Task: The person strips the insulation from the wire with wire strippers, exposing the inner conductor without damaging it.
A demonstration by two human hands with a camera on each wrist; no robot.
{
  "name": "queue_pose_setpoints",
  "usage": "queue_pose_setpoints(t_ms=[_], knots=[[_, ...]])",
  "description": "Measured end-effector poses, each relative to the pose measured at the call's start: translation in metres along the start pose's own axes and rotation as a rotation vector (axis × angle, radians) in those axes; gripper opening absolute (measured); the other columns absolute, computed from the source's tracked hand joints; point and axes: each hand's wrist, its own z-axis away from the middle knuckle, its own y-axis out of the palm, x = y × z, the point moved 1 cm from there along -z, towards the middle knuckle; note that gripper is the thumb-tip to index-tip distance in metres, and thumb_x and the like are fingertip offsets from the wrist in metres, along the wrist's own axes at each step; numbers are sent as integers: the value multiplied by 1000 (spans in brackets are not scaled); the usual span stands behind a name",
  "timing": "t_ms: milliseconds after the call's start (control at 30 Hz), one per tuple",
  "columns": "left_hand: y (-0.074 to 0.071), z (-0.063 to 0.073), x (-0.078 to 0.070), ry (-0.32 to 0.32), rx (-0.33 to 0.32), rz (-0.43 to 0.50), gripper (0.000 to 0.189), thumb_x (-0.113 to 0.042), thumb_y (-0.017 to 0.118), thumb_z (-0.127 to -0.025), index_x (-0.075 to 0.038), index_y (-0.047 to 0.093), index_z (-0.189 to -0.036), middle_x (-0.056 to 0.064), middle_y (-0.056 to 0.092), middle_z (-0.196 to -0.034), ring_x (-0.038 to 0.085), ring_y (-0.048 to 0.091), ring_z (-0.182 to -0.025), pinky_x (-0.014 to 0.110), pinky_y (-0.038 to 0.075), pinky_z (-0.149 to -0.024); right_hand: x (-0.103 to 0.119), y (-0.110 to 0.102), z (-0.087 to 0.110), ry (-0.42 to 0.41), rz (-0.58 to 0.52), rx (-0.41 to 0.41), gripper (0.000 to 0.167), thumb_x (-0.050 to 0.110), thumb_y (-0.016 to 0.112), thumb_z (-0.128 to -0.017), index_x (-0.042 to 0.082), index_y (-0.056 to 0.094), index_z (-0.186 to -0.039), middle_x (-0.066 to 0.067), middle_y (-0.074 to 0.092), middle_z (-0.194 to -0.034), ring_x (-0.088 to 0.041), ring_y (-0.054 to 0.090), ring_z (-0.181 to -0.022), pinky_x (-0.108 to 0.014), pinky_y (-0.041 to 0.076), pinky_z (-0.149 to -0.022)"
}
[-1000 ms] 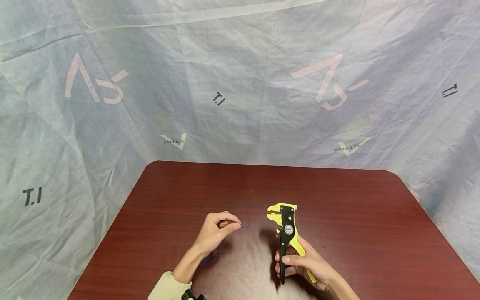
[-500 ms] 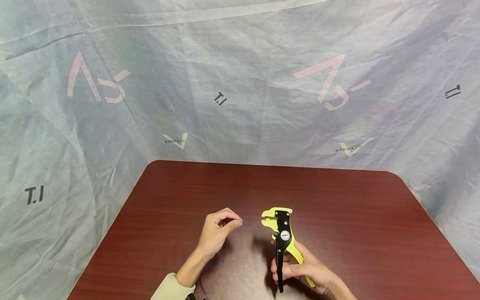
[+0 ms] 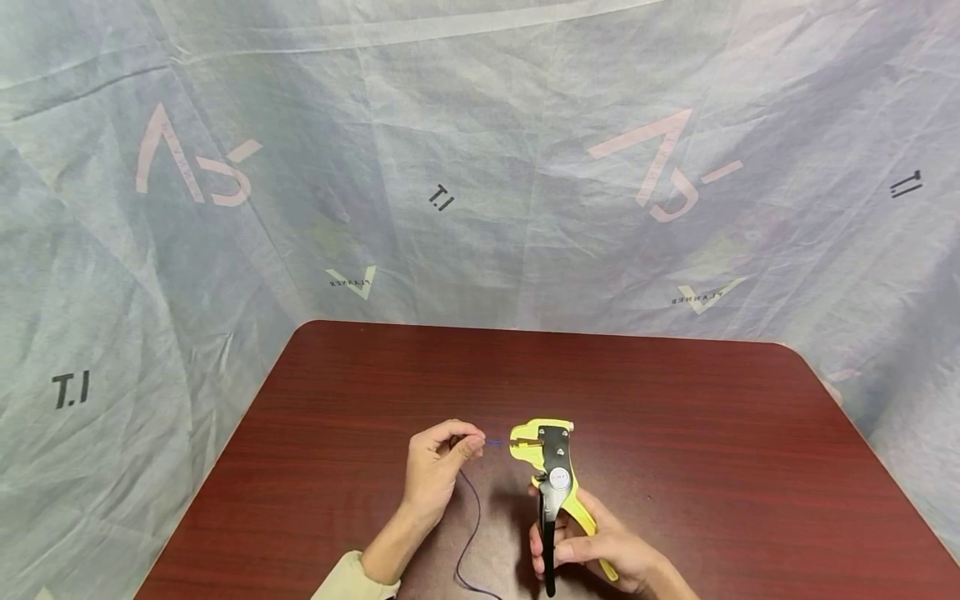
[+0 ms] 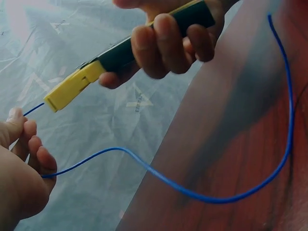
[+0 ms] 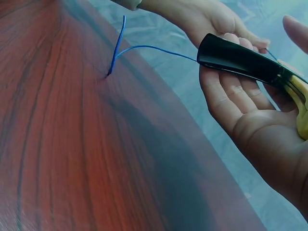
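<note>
Between thumb and fingertips my left hand (image 3: 435, 471) pinches a blue wire (image 4: 219, 198) close to its end. The short tip sticks out to the right, right at the mouth of a yellow and black wire stripper (image 3: 557, 477). From under the palm the long rest of the wire hangs in a loose curve down toward the table. My right hand (image 3: 600, 542) grips the stripper by its handles, the fingers curled round the black one (image 5: 236, 57). The stripper's head points left, its mouth parted and level with the wire tip.
The dark red wooden table (image 3: 675, 417) lies beneath both hands, with its far edge well beyond them. A grey printed cloth (image 3: 480, 167) hangs behind and at both sides of it.
The stripper has moved left and slightly down, closing the gap to the wire tip. The left hand has shifted slightly, and more of the hanging wire shows below it.
</note>
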Motion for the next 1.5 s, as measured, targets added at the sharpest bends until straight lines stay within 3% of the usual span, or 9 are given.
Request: queue_pose_setpoints(t_ms=[100, 333, 567, 767, 933, 1133, 1267, 1367, 1500], knots=[[3, 2, 1, 16, -30, 21, 26, 2, 68, -89, 25, 58, -88, -14, 68, -81, -3, 62, -73, 13, 53, -66, -3, 1, -2, -11, -11, 18, 59, -8, 50, -94, 9, 34, -148, -7, 68, -111, -19, 71, -99, -34, 57, -92], [5, 3, 4, 120, -43, 27, 18, 2, 69, -88, 19, 65, -87, -14, 71, -86, -3, 63, -80, 12, 51, -70, -2, 3, -5, -23, -15, 20, 60, -12, 47, -93, 8, 34, -148, -6, 68, -111, -19, 71, -99, -34, 57, -92], [10, 5, 5, 147, -58, 43, 17, 1, 68, -89, 18, 66, -87, -13, 72, -87, -3, 63, -82, 12, 49, -70, -6, 5, -9, -25, -12, 42, 59, -8, 50, -94, 8, 34, -148, -6, 68, -110, -18, 71, -98, -34, 57, -92], [13, 7, 6, 113, -80, 77, 13, 2, 68, -88, 14, 68, -88, -11, 72, -86, -2, 62, -81, 11, 49, -70, -8, 8, -12, -19, -16, 49, 58, -5, 53, -95, 10, 35, -148, -5, 69, -111, -17, 71, -98, -33, 57, -92], [15, 9, 6, 72, -98, 91, 4, 0, 69, -88, 1, 73, -88, -11, 72, -86, -1, 63, -80, 12, 49, -70, -8, 10, -14, -26, -17, 58, 58, -4, 53, -95, 9, 35, -148, -5, 68, -111, -17, 71, -98, -32, 57, -92], [17, 10, 7, 60, -108, 85, 13, 0, 69, -88, -11, 75, -89, -13, 71, -85, -3, 61, -78, 11, 47, -68, -9, 9, -15, -26, -15, 48, 57, -5, 53, -94, 9, 36, -147, -4, 69, -110, -16, 71, -97, -32, 57, -91], [18, 10, 8, 56, -111, 73, 5, 1, 69, -88, 5, 72, -87, -13, 71, -84, -2, 60, -77, 12, 47, -68, -10, 8, -15, -29, -3, 53, 55, -7, 52, -94, 7, 38, -145, -4, 68, -108, -15, 70, -96, -31, 57, -90], [18, 11, 8, 42, -115, 63, 18, 1, 70, -88, 18, 65, -88, -13, 71, -84, -2, 59, -76, 12, 47, -68, -11, 7, -16, -28, 12, 56, 50, -8, 53, -94, 5, 40, -140, -4, 67, -106, -15, 69, -94, -30, 57, -89], [18, 11, 8, 29, -119, 56, 20, 1, 70, -88, 20, 63, -88, -13, 70, -82, -3, 59, -75, 12, 47, -67, -11, 8, -16, -29, 28, 54, 43, -7, 55, -93, 5, 44, -133, -4, 66, -102, -14, 69, -91, -29, 58, -86]])
